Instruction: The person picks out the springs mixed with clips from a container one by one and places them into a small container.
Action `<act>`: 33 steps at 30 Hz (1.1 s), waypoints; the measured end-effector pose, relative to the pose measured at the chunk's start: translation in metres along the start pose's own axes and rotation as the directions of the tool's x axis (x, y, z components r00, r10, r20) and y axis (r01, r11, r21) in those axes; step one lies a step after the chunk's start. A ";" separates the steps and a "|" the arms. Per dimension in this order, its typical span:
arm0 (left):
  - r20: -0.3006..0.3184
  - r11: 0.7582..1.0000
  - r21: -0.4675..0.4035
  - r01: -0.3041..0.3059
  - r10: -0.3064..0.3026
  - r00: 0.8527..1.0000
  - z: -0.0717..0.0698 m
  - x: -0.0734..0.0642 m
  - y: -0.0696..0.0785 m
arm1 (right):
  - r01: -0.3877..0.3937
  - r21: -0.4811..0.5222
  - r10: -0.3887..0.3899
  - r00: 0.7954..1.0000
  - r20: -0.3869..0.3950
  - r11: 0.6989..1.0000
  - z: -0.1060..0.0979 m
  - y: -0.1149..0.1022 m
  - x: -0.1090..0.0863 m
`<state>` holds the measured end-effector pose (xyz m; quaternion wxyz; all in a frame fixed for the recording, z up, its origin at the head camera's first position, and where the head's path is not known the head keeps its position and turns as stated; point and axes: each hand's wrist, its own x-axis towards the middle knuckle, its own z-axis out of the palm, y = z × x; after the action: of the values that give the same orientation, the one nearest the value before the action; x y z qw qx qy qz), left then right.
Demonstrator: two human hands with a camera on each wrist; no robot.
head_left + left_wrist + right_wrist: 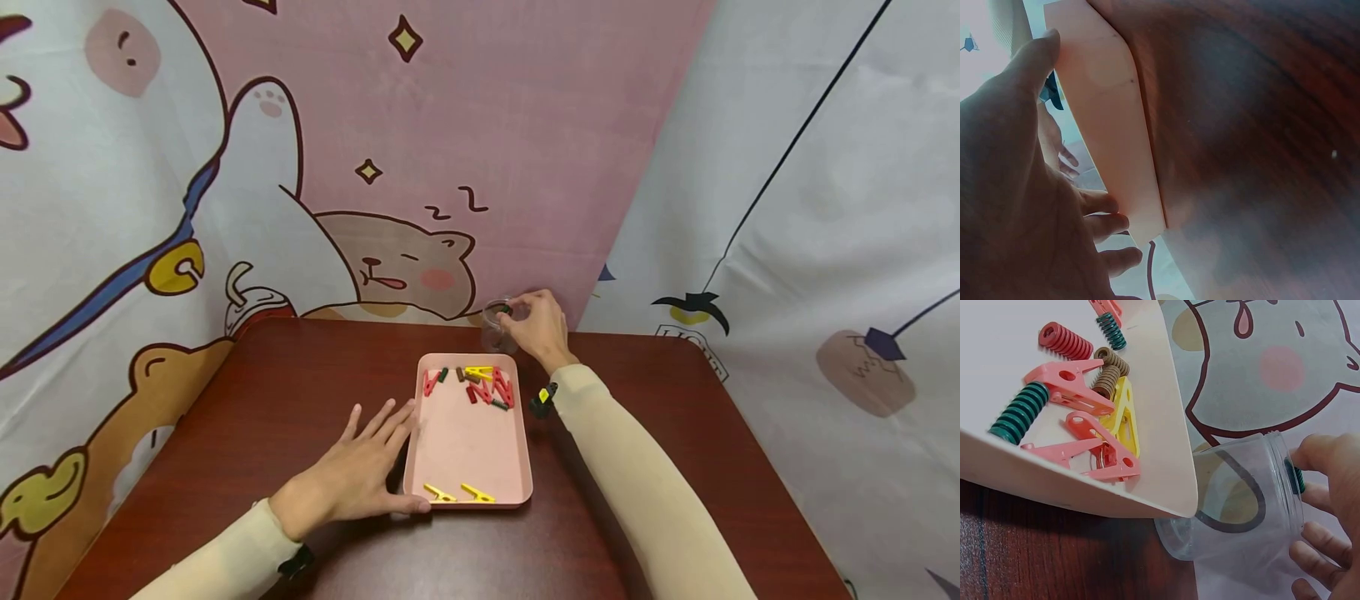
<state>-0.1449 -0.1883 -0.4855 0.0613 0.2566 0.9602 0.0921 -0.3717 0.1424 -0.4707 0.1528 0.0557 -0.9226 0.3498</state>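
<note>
Your right hand (543, 327) pinches a green spring (1298, 479) at the jar's (497, 340) mouth, bench's (337, 375) far edge; left hand (351, 473) splays against the tray's (468, 454) left edge. Jar looks empty; more springs (1066, 342) wait at tray's far end.

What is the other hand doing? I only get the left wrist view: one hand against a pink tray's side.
Observer: The right hand pinches a green spring at the mouth of a clear jar.
Visitor: Oh! Is anything in the tray, at the person's end?
Observer: Yes, two yellow clips lie there.
Visitor: And at the far end?
Observer: More springs lie there among pinkish-red clips.
</note>
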 end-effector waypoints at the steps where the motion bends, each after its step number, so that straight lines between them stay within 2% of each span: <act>1: -0.002 1.000 0.003 0.000 0.000 1.000 0.000 0.000 0.000 | -0.002 0.003 0.002 1.000 -0.003 1.000 0.000 0.000 0.000; 12: -0.004 1.000 0.013 -0.008 0.008 1.000 0.000 0.001 0.002 | -0.030 0.013 0.030 1.000 0.003 0.999 0.000 0.007 -0.002; 33: 0.002 1.000 0.026 0.003 -0.003 1.000 -0.003 0.001 0.003 | 0.006 0.037 -0.006 1.000 -0.019 0.999 -0.010 0.007 -0.011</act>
<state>-0.1448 -0.1854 -0.4825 0.0591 0.2562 0.9615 0.0795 -0.3602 0.1539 -0.4715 0.1614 0.0581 -0.9142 0.3671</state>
